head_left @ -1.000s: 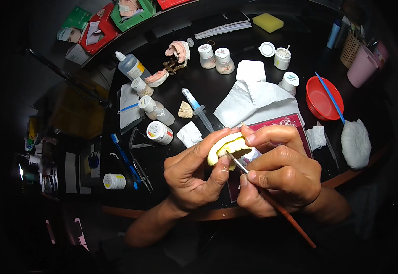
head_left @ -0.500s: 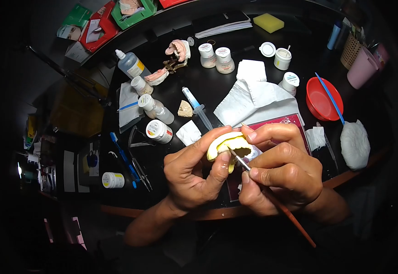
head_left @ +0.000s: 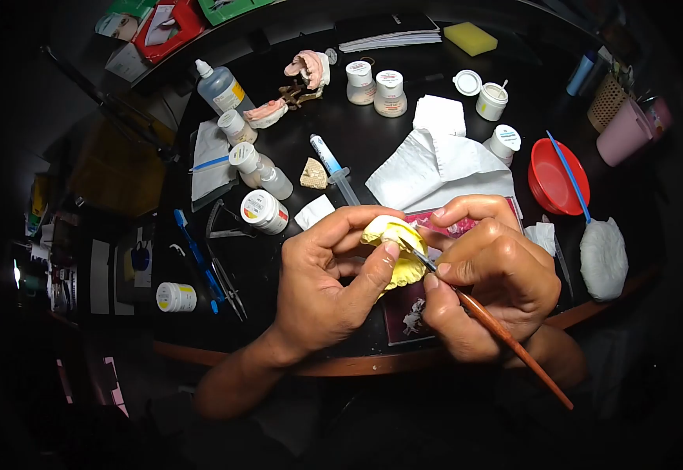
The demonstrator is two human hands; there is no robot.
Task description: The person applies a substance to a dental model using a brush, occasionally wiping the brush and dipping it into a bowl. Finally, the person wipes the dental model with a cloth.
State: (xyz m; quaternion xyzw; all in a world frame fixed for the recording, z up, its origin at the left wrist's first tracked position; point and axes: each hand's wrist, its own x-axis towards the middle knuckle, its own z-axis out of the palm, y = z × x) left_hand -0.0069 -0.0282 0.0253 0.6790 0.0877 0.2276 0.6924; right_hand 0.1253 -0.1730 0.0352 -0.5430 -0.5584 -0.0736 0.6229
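left grip point(head_left: 326, 274) pinches a yellow dental cast point(head_left: 394, 249); right grip point(head_left: 490, 278) pinches a brush point(head_left: 498, 333) touching it.

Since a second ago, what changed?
The left hand turned the yellow cast, so its hollow no longer faces the camera. The right hand kept the brush tip on it. Both grips are unchanged. The jars and red bowl stayed put.

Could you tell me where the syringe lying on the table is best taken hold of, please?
Probably by the bare barrel of the syringe, pinched across its sides from above: it lies flat and slanted with free space alongside, while its thin tip runs down towards the left hand.
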